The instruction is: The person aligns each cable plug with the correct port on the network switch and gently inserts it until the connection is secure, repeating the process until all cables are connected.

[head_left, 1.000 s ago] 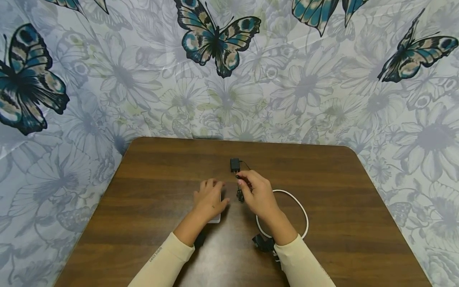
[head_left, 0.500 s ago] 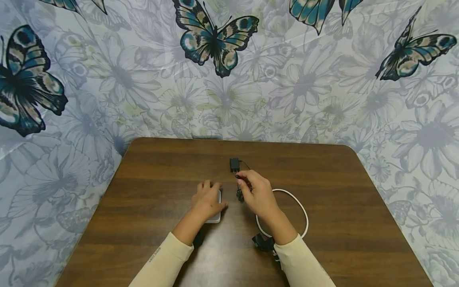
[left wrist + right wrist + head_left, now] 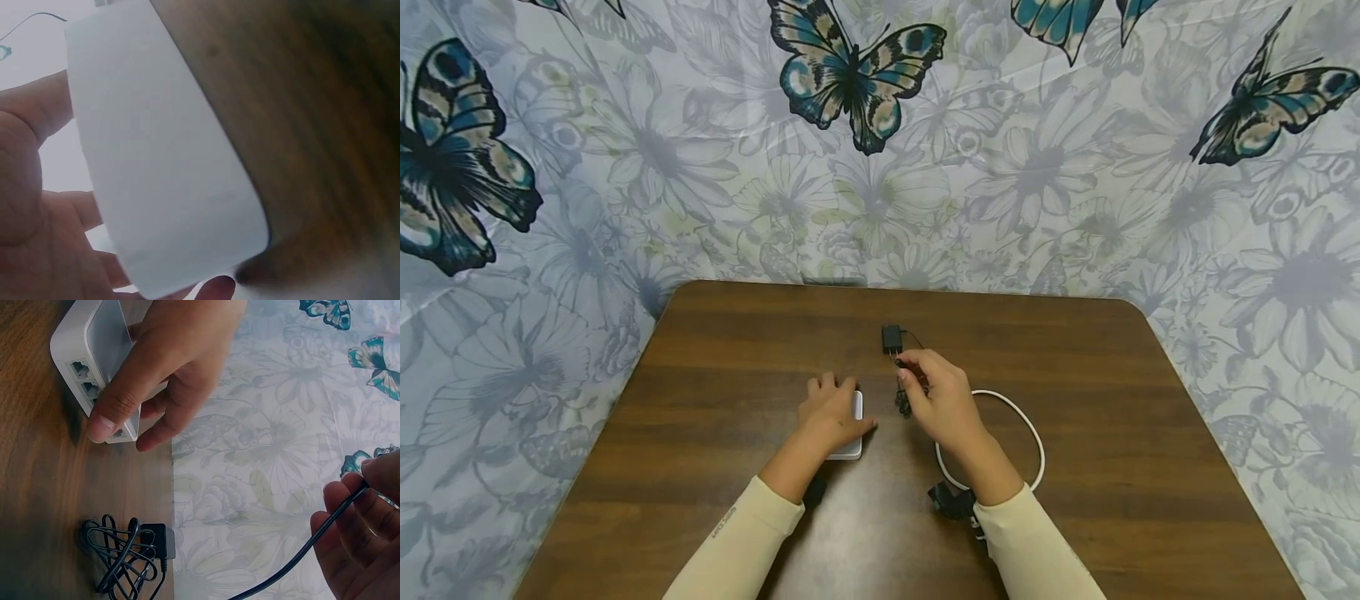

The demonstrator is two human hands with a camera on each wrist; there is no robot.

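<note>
I see left hand (image 3: 829,417) curled round white box (image 3: 162,162); right hand (image 3: 942,400) pinches end of black cable (image 3: 319,534), black adapter (image 3: 891,339) lies nearby.

backdrop (image 3: 1037,183): gray floral w/ teal butterflies (image 3: 855,79) | tbl (image 3: 715,358): brn woodgrain, rnd-cornered | lt: soft sheen (image 3: 865,533) nr front

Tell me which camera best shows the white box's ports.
The right wrist view: several ports face the camera, some partly behind the left hand. The head view shows only part of the white box, the left wrist view one broad plain side; neither shows ports.
</note>
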